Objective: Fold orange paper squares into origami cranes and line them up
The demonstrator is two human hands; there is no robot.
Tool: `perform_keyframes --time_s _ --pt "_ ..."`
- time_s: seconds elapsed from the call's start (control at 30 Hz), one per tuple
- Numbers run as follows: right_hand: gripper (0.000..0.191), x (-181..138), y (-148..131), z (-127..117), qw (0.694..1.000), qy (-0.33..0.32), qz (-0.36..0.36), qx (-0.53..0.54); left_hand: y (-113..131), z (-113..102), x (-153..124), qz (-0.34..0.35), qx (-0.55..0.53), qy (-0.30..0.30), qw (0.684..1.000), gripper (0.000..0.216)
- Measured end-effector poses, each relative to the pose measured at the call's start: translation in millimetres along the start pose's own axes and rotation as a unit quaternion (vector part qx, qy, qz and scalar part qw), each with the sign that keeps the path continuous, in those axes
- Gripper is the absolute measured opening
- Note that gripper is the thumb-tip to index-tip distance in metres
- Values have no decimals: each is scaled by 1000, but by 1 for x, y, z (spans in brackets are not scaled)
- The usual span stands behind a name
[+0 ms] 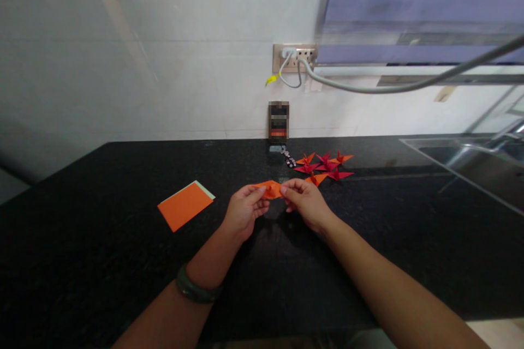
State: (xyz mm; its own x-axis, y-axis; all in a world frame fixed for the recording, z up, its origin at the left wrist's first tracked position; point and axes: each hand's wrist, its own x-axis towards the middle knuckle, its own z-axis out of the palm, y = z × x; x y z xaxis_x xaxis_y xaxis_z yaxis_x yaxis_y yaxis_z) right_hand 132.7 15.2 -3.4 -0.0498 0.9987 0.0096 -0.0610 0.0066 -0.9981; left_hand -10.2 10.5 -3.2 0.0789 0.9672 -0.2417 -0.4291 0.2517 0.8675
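Note:
Between my two hands is an orange origami crane [272, 190], held just above the black countertop. My left hand [244, 208] pinches its left side between thumb and fingers. On the opposite side, my right hand [306, 200] pinches the right tip. The fingers cover both ends of the folded paper. Just beyond my right hand lie several finished red and orange paper cranes [327, 166] in a loose cluster. To the left of my left hand rests a stack of orange paper [186, 207], with a pale green sheet showing at its far edge.
A phone [279, 122] leans upright against the tiled wall, with a beaded strap [289, 159] beside it. Above it, a wall socket [293, 58] holds plugs, and a grey cable [380, 89] runs right. At the right is a metal sink [426, 154]. The black countertop [102, 262] spreads around.

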Motion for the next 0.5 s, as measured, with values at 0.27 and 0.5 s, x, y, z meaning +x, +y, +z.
perform_keyframes --time_s 0.27,0.5 --pt "20 4 -3 -10 999 -28 -14 14 1 4 -6 -23 93 -98 991 29" --pt "19 6 -2 -12 1000 -26 -7 -13 -2 6 -8 -5 185 -116 976 26"
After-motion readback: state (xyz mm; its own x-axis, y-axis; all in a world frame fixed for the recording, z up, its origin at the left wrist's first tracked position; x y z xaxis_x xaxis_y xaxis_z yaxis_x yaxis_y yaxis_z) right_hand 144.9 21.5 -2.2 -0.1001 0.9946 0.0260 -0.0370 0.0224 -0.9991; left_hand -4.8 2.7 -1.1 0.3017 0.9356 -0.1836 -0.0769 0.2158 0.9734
